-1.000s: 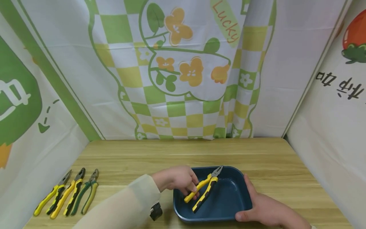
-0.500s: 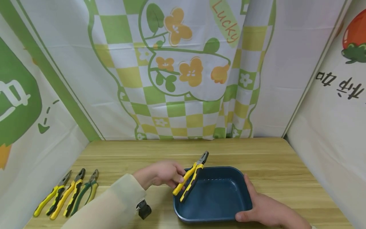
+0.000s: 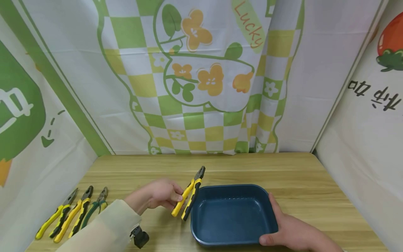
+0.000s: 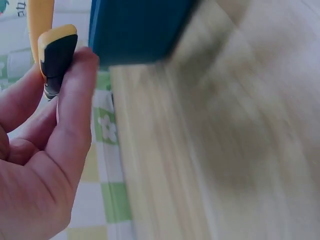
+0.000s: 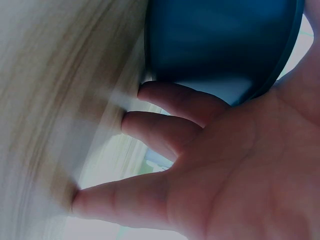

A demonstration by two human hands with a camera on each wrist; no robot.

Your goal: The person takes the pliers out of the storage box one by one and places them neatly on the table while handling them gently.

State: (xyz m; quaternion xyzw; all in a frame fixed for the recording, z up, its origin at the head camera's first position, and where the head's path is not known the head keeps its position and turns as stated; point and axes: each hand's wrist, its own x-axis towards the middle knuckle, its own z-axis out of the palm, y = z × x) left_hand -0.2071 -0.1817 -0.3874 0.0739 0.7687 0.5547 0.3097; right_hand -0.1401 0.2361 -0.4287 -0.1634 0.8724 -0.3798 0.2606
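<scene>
Combination pliers with yellow-and-black handles are pinched by my left hand at the yellow handle, just left of the blue tray. Their dark jaws point up and away, and the handles stand spread apart. The left wrist view shows thumb and fingers around a handle, the tray wall close beyond. My right hand lies against the tray's right end, thumb at its front corner rim. In the right wrist view, the right hand's fingers extend straight and spread, tips touching the table. Nothing lies inside the tray.
At the table's left lie long-nose pliers with yellow-and-black handles, another yellow-and-black pair of pliers, and green-and-yellow pliers partly behind my left sleeve. A patterned curtain hangs behind the wooden table.
My left hand has lifted the pliers out of the tray and carried them left past its rim. My right hand and the tray have stayed put.
</scene>
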